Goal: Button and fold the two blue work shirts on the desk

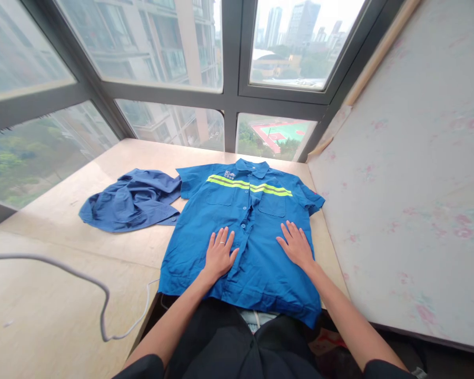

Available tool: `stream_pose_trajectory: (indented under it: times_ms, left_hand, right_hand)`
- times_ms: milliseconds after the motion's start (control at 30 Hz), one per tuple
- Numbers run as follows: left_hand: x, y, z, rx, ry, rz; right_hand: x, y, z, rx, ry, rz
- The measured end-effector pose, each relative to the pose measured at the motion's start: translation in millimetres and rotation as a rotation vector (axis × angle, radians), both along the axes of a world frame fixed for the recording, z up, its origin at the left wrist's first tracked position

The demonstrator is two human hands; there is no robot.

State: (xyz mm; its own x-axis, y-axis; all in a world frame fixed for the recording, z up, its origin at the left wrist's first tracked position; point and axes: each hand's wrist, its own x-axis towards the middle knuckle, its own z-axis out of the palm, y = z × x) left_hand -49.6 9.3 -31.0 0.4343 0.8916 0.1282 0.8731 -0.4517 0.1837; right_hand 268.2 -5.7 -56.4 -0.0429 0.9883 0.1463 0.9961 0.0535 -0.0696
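A blue short-sleeved work shirt (205,226) lies spread front side up, collar toward the windows, with yellow-green reflective bands across the chest. Its lower hem hangs over the near edge of the table. My left hand (220,253) rests flat on the shirt left of the button line, fingers spread, a ring on one finger. On the other side, below the right chest pocket, my right hand (296,245) lies flat with its fingers stretched out. Neither hand grips the cloth. A crumpled darker blue garment (132,202) lies left of the shirt, close to its sleeve.
The pale wooden table (59,247) reaches to the grey-framed windows (231,100). A grey-white cable (82,276) loops across its left part. On the right stands a wall with a floral covering (411,173), close beside the shirt's sleeve.
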Motion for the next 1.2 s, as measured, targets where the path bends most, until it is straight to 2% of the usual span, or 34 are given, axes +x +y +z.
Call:
stream_pose_trajectory:
  times_ms: [167,400,600,667,800,900,967,1067,1200]
  left_hand:
    - [-14,-6,1.0,-0.011,0.018,0.044]
    - [-11,-7,8.1,-0.069,0.035,0.117]
    - [-4,-2,6.3,-0.087,0.039,0.353]
    - [-2,0,5.5,-0.081,0.047,0.377]
    - [-4,2,10.5,-0.126,0.059,0.346]
    - [-5,5,20.9,-0.241,0.056,0.343]
    - [-3,10,29.0,-0.260,0.053,0.353]
    - [7,19,38.3,-0.156,-0.006,0.284]
    - [26,32,38.5,-0.041,-0.124,0.055]
  right_hand:
    - [19,7,1,-0.056,-0.014,-0.006]
    - [24,23,0,-0.085,-0.015,0.000]
    - [25,7,-5,-0.065,-0.049,0.022]
    - [25,3,-6,-0.058,-0.054,0.024]
    - [25,4,-6,-0.055,-0.043,0.015]
    - [25,11,-2,-0.072,-0.014,-0.005]
    - [21,18,5,-0.074,0.004,-0.023]
    - [2,34,27,-0.009,0.063,0.013]
    - [-46,60,60,0.145,0.253,0.223]
